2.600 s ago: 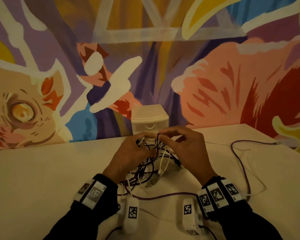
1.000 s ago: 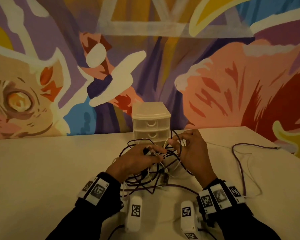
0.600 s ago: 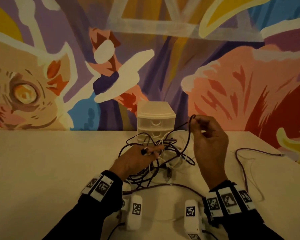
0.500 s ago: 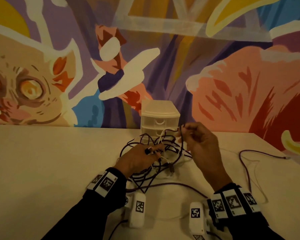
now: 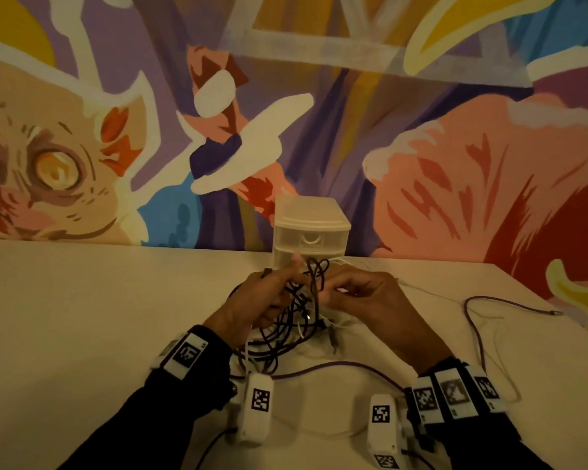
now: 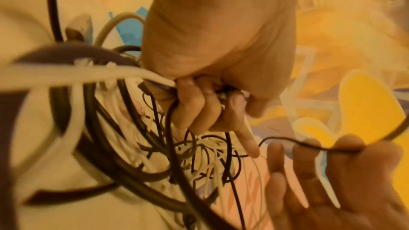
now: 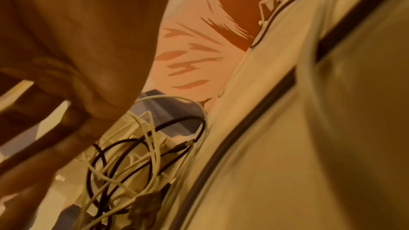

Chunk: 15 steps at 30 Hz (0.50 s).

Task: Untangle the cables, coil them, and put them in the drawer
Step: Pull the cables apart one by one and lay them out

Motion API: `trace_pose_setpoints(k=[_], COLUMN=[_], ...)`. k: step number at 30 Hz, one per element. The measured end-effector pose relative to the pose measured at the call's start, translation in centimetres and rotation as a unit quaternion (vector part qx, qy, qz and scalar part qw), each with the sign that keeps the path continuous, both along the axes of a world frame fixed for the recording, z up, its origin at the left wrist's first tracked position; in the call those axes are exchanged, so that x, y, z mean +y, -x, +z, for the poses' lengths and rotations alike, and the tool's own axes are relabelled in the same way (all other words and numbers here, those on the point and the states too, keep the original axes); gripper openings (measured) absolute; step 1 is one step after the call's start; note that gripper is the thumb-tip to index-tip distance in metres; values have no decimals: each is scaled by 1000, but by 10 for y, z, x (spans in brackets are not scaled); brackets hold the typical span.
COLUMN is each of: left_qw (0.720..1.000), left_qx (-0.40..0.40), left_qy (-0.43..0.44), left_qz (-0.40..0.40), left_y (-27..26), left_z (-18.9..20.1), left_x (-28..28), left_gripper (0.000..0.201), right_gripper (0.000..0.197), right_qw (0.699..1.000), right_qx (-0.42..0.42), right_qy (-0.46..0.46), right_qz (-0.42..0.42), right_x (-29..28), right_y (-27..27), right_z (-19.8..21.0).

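A tangle of black, purple and white cables (image 5: 297,317) lies on the table in front of the small white drawer unit (image 5: 311,228). My left hand (image 5: 272,293) grips a bunch of strands from the tangle; in the left wrist view its fingers (image 6: 199,107) curl round the black and white cables (image 6: 137,146). My right hand (image 5: 340,291), just right of the tangle, pinches a thin black cable (image 6: 309,146), and a dark loop (image 5: 318,269) stands up between the two hands. The right wrist view shows loose loops of the cables (image 7: 132,155) below the palm. Both drawers look shut.
A purple cable (image 5: 472,320) trails over the right side of the table (image 5: 82,317) and curves back in front of my wrists. A thin white cable (image 5: 499,354) lies beside it. A painted wall stands behind the drawer unit.
My right hand, which had lifted a dark loop high to the right, has come down and back to the tangle next to my left hand. My left hand has kept its hold.
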<state>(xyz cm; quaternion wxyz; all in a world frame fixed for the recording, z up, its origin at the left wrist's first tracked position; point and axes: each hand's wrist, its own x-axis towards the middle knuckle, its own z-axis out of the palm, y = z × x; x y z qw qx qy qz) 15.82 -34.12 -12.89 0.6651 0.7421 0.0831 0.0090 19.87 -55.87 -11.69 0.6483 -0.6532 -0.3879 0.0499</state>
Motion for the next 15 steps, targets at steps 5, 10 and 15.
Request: trace_pose_setpoints(k=[5, 10, 15], left_qw=[998, 998, 997], left_qx=[-29, -51, -60], left_qy=[13, 3, -11], left_qz=[-48, -34, -45], left_y=[1, 2, 2], left_z=[-1, 2, -1], left_x=[4, 1, -4], left_gripper=[51, 40, 47], right_gripper=[16, 17, 24], right_qw=[990, 985, 987], right_qx=[-27, 4, -28], right_qy=[124, 148, 44], right_qz=[69, 86, -149], right_x=[-1, -10, -10], right_y=[2, -1, -17], right_z=[-2, 0, -7])
